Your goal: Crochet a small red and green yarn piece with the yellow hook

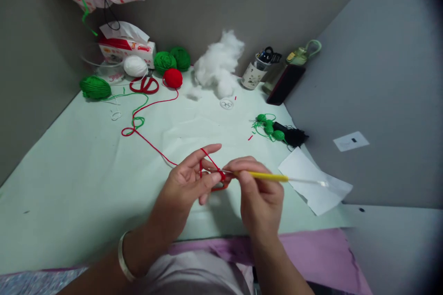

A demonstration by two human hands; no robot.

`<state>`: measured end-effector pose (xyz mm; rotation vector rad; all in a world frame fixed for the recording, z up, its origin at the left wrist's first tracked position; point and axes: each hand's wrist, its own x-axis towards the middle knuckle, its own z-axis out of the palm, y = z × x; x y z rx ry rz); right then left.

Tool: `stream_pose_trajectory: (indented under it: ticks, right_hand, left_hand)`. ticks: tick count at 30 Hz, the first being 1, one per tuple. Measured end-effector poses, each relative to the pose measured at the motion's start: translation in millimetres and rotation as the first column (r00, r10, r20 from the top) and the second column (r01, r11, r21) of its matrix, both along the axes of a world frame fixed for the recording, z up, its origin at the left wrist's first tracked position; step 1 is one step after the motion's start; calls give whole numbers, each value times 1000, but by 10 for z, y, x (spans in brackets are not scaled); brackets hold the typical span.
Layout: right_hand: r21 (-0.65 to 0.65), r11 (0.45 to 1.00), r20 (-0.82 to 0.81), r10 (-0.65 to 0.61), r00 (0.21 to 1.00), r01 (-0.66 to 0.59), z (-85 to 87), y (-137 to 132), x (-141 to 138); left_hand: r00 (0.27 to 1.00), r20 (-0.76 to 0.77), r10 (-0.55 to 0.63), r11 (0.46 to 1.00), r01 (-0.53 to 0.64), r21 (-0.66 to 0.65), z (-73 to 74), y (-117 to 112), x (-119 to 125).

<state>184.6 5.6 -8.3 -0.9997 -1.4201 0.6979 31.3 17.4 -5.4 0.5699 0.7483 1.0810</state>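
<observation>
Between thumb and fingers, my left hand (188, 179) pinches a small piece of red crochet work (221, 176). Red yarn (212, 158) passes over its raised index finger and slants down to the piece. My right hand (261, 193) is closed around the yellow handle of a crochet hook (268, 176); the metal tip meets the red work beside my left thumb. Below the pinch hangs a red-orange loop (220, 187), partly hidden by fingers. The yarn trails across the table to a red yarn ball (172, 78).
Green yarn balls (96, 87), a white ball (135, 66), red scissors (144, 85) and a tissue box (128, 50) stand at back left. White stuffing (219, 64) lies behind. Rightward are a pen cup (254, 72), a dark phone (286, 84), green crocheted pieces (269, 126) and paper (314, 182).
</observation>
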Motion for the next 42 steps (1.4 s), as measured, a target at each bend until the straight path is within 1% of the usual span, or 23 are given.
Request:
stream_pose_trajectory:
  ticks: [2, 3, 4, 5, 6, 8, 11, 13, 15, 17, 19, 20, 22, 23, 24, 25, 27, 29, 31, 32, 37, 40, 42]
  right_hand:
    - [147, 988, 256, -89, 962, 52, -32, -23, -16]
    - [224, 973, 334, -135, 933, 60, -51, -35, -20]
    - [274, 960, 358, -158, 920, 58, -67, -43, -21]
    - [283, 957, 332, -153, 931, 56, -80, -45, -17]
    - [251, 967, 267, -118, 957, 49, -87, -41, -7]
    - [113, 994, 61, -13, 998, 6, -87, -16, 24]
    - [-92, 987, -222, 112, 969, -135, -65, 36, 79]
    - [-141, 965, -311, 168, 936, -220, -44, 51, 100]
    - [-142, 961, -310, 184, 933, -237, -23, 40, 102]
    - [-106, 978, -212, 155, 965, -181, -9, 10, 91]
    - [0, 994, 5, 108, 994, -108, -11, -23, 78]
    - [74, 994, 152, 68, 986, -80, -19, -37, 73]
    - [243, 968, 425, -46, 904, -65, -44, -56, 68]
    - [308, 948, 513, -96, 853, -79, -57, -60, 67]
    - [350, 933, 551, -133, 824, -83, -67, -63, 66]
    - [362, 929, 546, -141, 826, -81, -73, -63, 66]
    - [294, 955, 405, -86, 910, -40, -67, -57, 60]
    - [141, 990, 121, -19, 992, 1, -46, -38, 48]
    - [8, 999, -137, 41, 990, -40, -30, -10, 29]
    - [-25, 998, -201, 59, 978, -66, -27, 4, 20]
    - [-88, 991, -207, 77, 975, -97, -68, 31, 1]
    - [-156, 977, -270, 98, 958, -144, -87, 26, 6]
    - [-164, 975, -268, 100, 958, -147, -82, 27, 6]
  left_hand:
    - [998, -56, 30, 999, -28, 33, -15, -31, 44]
    - [998, -63, 31, 999, -29, 32, -26, -42, 56]
    - [998, -58, 22, 1000, -21, 23, -37, -48, 61]
    - [999, -44, 5, 1000, -4, 13, -45, -48, 57]
    - [999, -29, -17, 1000, 17, 4, -48, -44, 47]
    - [998, -6, -55, 998, 55, -7, -37, -27, 15]
    - [997, 10, -72, 997, 72, -15, -1, 3, -34]
    - [998, 8, -61, 998, 62, -18, 14, 15, -56]
    - [999, -13, -45, 999, 45, -9, 16, 17, -70]
    - [998, -56, -19, 1000, 20, 15, 9, 9, -77]
    - [994, -107, 20, 999, -15, 45, 3, -5, -77]
    - [992, -124, 39, 998, -32, 54, 1, -12, -73]
    - [992, -111, 57, 997, -52, 50, -2, -20, -62]
    - [996, -75, 45, 999, -43, 30, -4, -20, -58]
    - [1000, -23, 19, 1000, -19, 0, -7, -17, -56]
    - [999, 36, -16, 999, 17, -36, -10, -11, -57]
    - [988, 137, -72, 991, 86, -98, -15, 6, -67]
    - [981, 179, -81, 987, 103, -121, -13, 20, -74]
    - [985, 163, -59, 991, 77, -105, -5, 21, -66]
    - [988, 147, -54, 994, 67, -86, -1, 16, -55]
    - [997, 27, -74, 997, 73, 13, -11, -18, 3]
    - [997, -33, -63, 997, 65, 32, -18, -7, -3]
    - [997, -51, -58, 998, 60, 32, -15, 13, -12]
